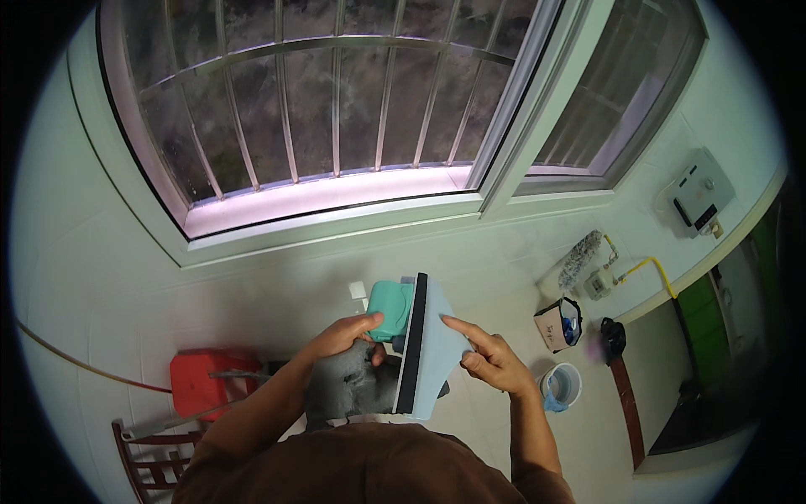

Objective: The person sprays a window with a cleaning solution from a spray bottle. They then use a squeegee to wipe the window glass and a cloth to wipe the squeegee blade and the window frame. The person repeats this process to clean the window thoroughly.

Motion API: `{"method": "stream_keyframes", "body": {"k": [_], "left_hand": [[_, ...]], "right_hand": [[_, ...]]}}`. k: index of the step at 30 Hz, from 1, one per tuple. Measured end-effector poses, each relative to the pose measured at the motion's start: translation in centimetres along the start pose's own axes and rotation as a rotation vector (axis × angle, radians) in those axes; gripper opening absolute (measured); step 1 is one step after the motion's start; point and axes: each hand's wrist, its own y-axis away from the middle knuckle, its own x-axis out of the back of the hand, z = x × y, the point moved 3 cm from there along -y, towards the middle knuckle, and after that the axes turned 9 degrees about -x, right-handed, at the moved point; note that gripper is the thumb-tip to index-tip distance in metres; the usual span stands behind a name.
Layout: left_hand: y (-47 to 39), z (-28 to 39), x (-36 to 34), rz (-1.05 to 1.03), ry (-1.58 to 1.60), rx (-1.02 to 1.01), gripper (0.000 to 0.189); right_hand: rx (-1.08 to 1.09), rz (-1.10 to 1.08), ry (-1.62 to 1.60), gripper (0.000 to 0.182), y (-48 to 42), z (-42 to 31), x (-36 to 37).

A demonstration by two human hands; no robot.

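My left hand (343, 340) holds a teal plastic casing (389, 309), thumb on its near face and the other fingers mostly hidden beneath. Up against the casing's right side stands a light blue squeegee head (436, 356) with a long black rubber strip (412, 346) along its left edge. Whether the two are joined cannot be told. At the squeegee's right, narrowing end is my right hand (497, 362), gripping it with the index finger laid on the blue face and the thumb lower down. Both things are in front of my body, above the floor.
A barred window (334, 120) fills the wall ahead. To the left are a red plastic stool (198, 381), a wooden chair (154, 466) and a pole (182, 421). Rightward stand a bag (551, 331), a white bucket (574, 384) with a blue cloth, and a grey duster (580, 259).
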Motion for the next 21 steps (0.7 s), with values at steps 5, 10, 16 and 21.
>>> {"method": "stream_keyframes", "body": {"k": [5,10,16,21], "left_hand": [[1.8,0.6,0.0,-0.089,0.018,-0.083,0.041],[4.2,1.8,1.1,-0.057,0.033,-0.016,0.036],[6.1,1.4,4.7,-0.038,0.120,-0.027,0.035],[7.1,1.4,6.8,0.035,0.104,0.005,0.036]], "right_hand": [[-0.096,0.036,-0.044,0.053,-1.4,0.5,-0.2],[-0.140,0.073,-0.283,0.050,-3.8,2.6,-2.2],[-0.253,0.182,-0.414,0.045,-7.8,6.0,-6.4],[-0.412,0.355,-0.480,0.043,-9.3,10.6,-9.0]]}}
